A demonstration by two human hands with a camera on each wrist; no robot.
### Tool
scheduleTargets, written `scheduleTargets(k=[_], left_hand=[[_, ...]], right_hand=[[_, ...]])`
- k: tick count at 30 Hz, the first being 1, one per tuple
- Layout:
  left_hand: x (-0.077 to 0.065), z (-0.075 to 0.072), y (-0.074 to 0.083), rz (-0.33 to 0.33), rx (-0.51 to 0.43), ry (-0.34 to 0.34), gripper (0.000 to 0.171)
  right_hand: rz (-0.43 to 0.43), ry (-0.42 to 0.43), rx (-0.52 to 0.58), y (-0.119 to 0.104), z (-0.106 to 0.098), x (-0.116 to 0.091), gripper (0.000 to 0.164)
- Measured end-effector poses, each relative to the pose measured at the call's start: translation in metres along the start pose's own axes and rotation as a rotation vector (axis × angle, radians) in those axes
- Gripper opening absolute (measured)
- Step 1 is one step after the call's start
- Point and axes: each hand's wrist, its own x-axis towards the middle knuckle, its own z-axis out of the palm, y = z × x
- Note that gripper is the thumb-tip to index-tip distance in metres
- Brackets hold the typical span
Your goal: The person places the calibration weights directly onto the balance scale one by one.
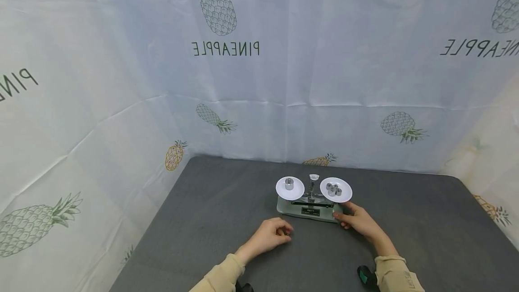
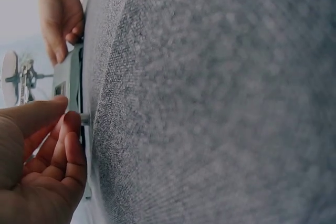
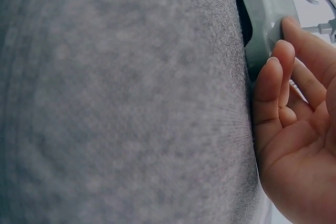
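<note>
A pale green balance scale (image 1: 292, 209) stands on the grey table with two white pans. On its left pan (image 1: 298, 193) sits one metal weight (image 1: 289, 184); the right pan (image 1: 344, 196) bears several small metal weights (image 1: 332, 190). My right hand (image 1: 361, 222) grips the right end of the scale's base, and the right wrist view shows the thumb on the green casing (image 3: 268, 3) with fingers curled by its end. In front of the base, apart from it, my left hand (image 1: 267, 237) hovers with loosely bent fingers. I see nothing held in it.
The grey tabletop (image 1: 227, 193) runs back to a white cloth (image 1: 336, 80) printed with pineapples, which hangs behind and to the left. A dark device with a green patch (image 1: 365, 276) sits at the right wrist.
</note>
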Motion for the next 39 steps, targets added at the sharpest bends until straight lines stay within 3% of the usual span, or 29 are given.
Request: scheduleTargets(k=[8,25,33,39], left_hand=[[-0.001,-0.001,0.000,-0.066,0.028,0.015,0.012],[-0.001,-0.003,0.003,-0.075,0.051,0.052,0.003],[0.006,-0.024,0.017,-0.065,0.038,0.135,0.006],[0.023,-0.051,0.032,-0.030,0.088,0.290,0.006]], right_hand=[[-0.008,-0.008,0.016,0.000,0.000,-0.001,0.071],[-0.005,-0.007,0.003,0.002,0.000,0.000,0.071],[-0.006,0.000,0.014,0.001,0.000,0.001,0.070],[-0.005,0.003,0.012,0.002,0.000,0.001,0.071]])
